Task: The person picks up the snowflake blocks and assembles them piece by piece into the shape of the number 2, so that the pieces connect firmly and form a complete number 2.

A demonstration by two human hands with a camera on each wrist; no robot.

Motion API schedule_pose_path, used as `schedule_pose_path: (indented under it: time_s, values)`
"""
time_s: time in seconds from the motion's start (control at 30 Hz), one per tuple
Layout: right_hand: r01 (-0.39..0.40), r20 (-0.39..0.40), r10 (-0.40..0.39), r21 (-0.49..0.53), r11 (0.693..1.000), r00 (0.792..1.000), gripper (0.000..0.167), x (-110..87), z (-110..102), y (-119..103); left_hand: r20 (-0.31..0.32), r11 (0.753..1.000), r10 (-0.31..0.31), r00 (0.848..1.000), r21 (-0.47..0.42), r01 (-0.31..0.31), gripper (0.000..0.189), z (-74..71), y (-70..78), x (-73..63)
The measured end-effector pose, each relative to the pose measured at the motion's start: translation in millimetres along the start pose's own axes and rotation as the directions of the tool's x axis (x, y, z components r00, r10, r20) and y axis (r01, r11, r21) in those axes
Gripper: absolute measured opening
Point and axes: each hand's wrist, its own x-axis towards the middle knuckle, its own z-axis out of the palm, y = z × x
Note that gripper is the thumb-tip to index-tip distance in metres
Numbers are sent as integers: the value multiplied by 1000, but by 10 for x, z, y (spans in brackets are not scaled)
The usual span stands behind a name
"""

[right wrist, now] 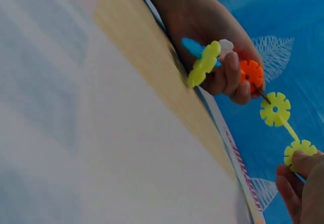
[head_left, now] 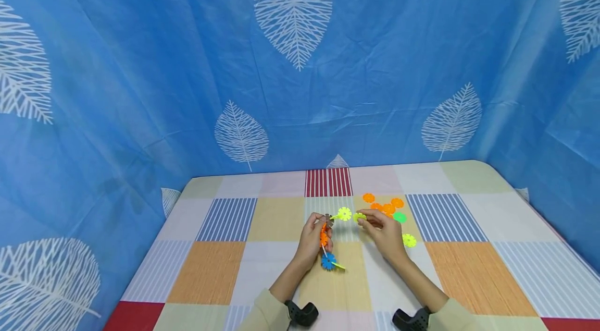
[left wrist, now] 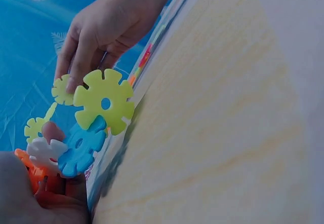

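My left hand point(head_left: 322, 228) grips a chain of slotted plastic discs point(head_left: 326, 240) just above the patchwork table: a brown one on top, then orange point(right wrist: 251, 74), white point(left wrist: 45, 150), blue point(left wrist: 81, 145) and a yellow-green disc point(left wrist: 105, 105) at the bottom. A yellow disc point(head_left: 344, 213) sticks out of the chain's top toward the right. My right hand point(head_left: 366, 219) pinches another yellow-green disc point(right wrist: 299, 150) that meets the chain's end through a thin edge-on piece. The two hands are close together at the middle of the table.
Loose discs lie just behind and right of my right hand: several orange ones point(head_left: 388, 208), a green one point(head_left: 399, 217) and a yellow one point(head_left: 409, 240). The checked tablecloth point(head_left: 492, 268) spreads wide on both sides. Blue leaf-print curtains point(head_left: 140, 86) close in three sides.
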Motion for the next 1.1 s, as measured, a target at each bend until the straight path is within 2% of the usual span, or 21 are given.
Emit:
schedule_pose_path:
  time_s: [0.23, 0.43, 0.57, 0.73, 0.97, 1.1]
  values:
    - [29, -55, -28, 11, 1000, 998, 16, -5, 69, -44, 10, 1000, 0, 1000, 10, 0, 27, 5, 0, -7]
    - [60, -57, -59, 0, 998, 997, 19, -8, 74, -35, 48, 1000, -3, 999, 3, 3, 23, 3, -16, -7]
    - [64, -23, -64, 25, 998, 998, 16, -2, 57, -127, 71, 1000, -2, 997, 29, 0, 22, 11, 5, -15]
    - [53, 49, -56, 73, 996, 997, 12, 4, 23, -326, 101, 999, -39, 994, 34, 35, 19, 11, 43, -18]
    - [49, 144, -69, 139, 989, 987, 10, 3, 10, -374, 195, 994, -57, 979, 98, 38, 25, -19, 67, -5]
    - [41, 159, -64, 141, 989, 985, 10, -6, 8, -386, 207, 994, -63, 976, 99, 43, 24, -25, 91, -10]
